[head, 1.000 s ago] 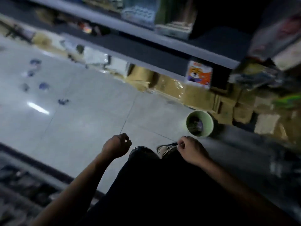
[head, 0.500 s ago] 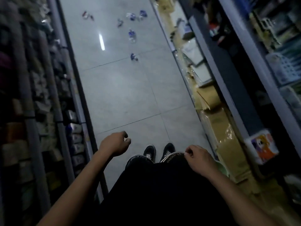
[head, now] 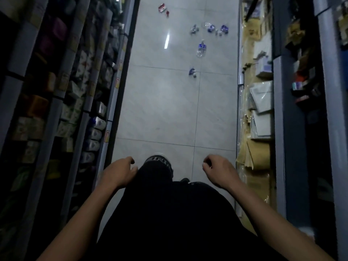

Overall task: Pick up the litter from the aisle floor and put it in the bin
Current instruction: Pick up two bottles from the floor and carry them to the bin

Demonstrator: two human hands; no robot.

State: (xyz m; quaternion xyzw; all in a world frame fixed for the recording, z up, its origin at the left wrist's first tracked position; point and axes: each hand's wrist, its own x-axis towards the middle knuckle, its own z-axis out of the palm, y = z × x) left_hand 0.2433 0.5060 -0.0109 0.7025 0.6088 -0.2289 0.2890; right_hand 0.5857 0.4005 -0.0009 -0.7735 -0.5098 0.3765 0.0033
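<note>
Nearest: left hand [head: 120,173] and right hand [head: 219,171], both loosely curled and holding nothing, hanging either side of dark trousers above one shoe [head: 159,161]. Beyond, bare grey aisle floor [head: 160,110] between the left shelving [head: 62,91] and right shelving [head: 267,91]. Well ahead, litter: a blue wrapper [head: 192,71] closest, a crushed bottle [head: 201,49] next, a cluster of blue scraps [head: 211,28] further on, a red piece [head: 163,8] farthest. Bin out of view. Judged step: walking up to the next piece. Next calls for closing on the nearest wrapper, then stooping to pinch it.
</note>
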